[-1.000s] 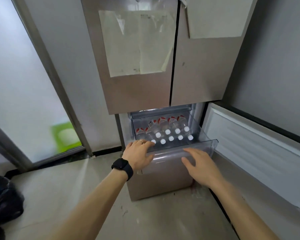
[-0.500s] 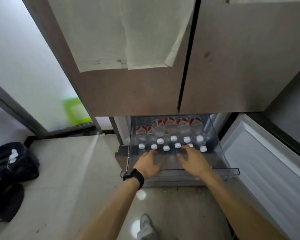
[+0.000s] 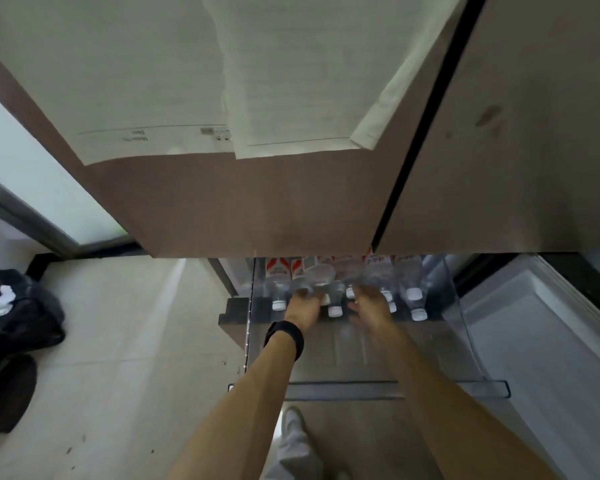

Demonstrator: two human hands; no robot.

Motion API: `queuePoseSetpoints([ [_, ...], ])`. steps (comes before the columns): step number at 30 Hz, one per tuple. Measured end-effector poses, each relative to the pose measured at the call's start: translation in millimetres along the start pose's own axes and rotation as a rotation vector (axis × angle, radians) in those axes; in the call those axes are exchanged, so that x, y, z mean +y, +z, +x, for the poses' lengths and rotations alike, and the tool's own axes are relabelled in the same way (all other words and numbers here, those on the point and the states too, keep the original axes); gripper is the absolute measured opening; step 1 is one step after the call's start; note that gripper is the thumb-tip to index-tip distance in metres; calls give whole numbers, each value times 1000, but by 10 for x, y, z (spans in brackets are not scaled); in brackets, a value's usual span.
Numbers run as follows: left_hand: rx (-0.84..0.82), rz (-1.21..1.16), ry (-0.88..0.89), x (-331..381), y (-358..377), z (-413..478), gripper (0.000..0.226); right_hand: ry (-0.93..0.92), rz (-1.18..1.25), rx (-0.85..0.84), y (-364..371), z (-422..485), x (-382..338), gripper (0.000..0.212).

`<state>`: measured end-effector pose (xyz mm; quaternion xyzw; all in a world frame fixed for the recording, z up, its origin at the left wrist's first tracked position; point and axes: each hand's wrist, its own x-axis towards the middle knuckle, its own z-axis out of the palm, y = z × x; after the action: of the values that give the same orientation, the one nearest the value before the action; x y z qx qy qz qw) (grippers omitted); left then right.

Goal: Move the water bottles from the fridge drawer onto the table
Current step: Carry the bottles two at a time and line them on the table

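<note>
Head view: the drawer (image 3: 430,344) stands open, with the bottles (image 3: 413,292) lying in a row at its back edge, none out yet. The left hand (image 3: 302,306) and right hand (image 3: 373,308) are among their necks. Blur hides whether either grips one. No table shows.
</note>
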<state>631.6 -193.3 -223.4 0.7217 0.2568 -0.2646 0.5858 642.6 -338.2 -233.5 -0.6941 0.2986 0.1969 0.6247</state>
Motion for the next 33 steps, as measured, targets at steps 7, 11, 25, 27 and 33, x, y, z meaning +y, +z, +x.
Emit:
queuePoseSetpoints([
  [7,-40,-271,-30,58,86,119,42,108,181,-76,44,44,-133,48],
  [11,106,-102,51,52,25,23,68,94,112,-44,13,-116,-103,58],
  [25,358,883,343,98,-650,-977,68,-432,-813,262,-978,-962,135,45],
  [27,366,1076,385,243,-682,-1082,64,-537,-889,247,-1085,-1054,41,46],
  [33,258,1518,500,534,-572,-1208,62,-837,-1135,119,-1092,-1229,-258,30],
])
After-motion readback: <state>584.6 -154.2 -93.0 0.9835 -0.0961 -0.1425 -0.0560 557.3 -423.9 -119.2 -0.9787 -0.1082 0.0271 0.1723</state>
